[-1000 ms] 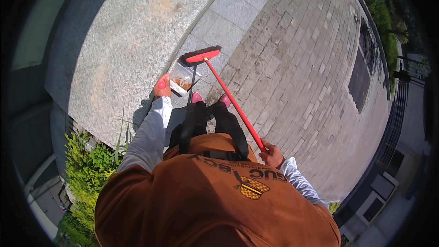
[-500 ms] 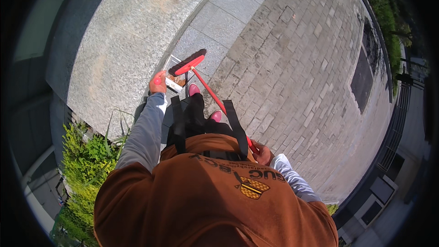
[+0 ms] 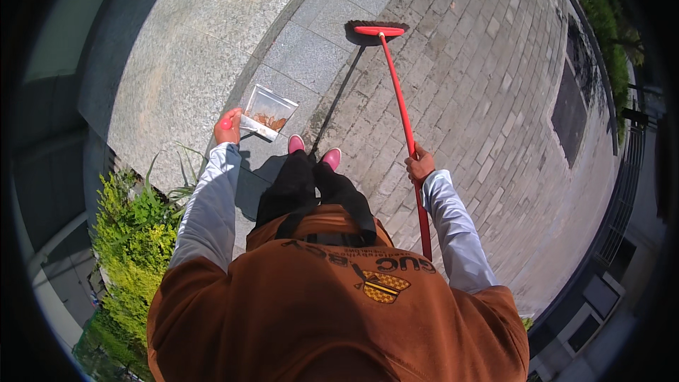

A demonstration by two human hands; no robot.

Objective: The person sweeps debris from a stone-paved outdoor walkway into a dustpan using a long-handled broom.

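My left hand is closed around the red-topped handle of a dustpan at the left. Brown dry leaves lie inside the pan, near its back wall. On the right, my right hand grips the red pole of a broom. The broom's red head with dark bristles is far ahead, over the line between the grey slabs and the brick paving. It is well apart from the dustpan. Whether the bristles touch the ground I cannot tell.
A raised stone ledge runs along the left, beside grey slabs. Brick paving spreads to the right, with a dark rectangular cover. Green shrubs grow at the lower left. My pink shoes stand behind the dustpan.
The broom head has moved from over the dustpan to far ahead and right. My right hand has gone forward with the pole. My left hand and the dustpan have shifted slightly left.
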